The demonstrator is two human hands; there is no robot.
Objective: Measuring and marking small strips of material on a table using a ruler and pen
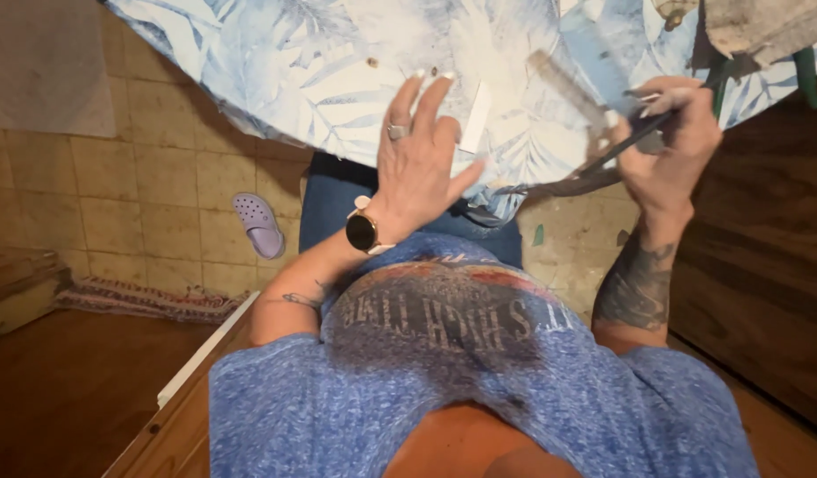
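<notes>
With the left hand (422,164) spread flat, fingers wide, on the leaf-print cloth (338,62) at twelve o'clock, and the right hand (674,133) gripping dark scissors (621,146) at two o'clock, keeping the cloth taut should help.

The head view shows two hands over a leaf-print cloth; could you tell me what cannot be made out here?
- Dark tool in right hand: motion-blurred, kind unclear.
- Comb-like strip: blurred.
- Leaf-print cloth: cut off by top edge.
- What lies under left hand: hidden by palm.
</notes>
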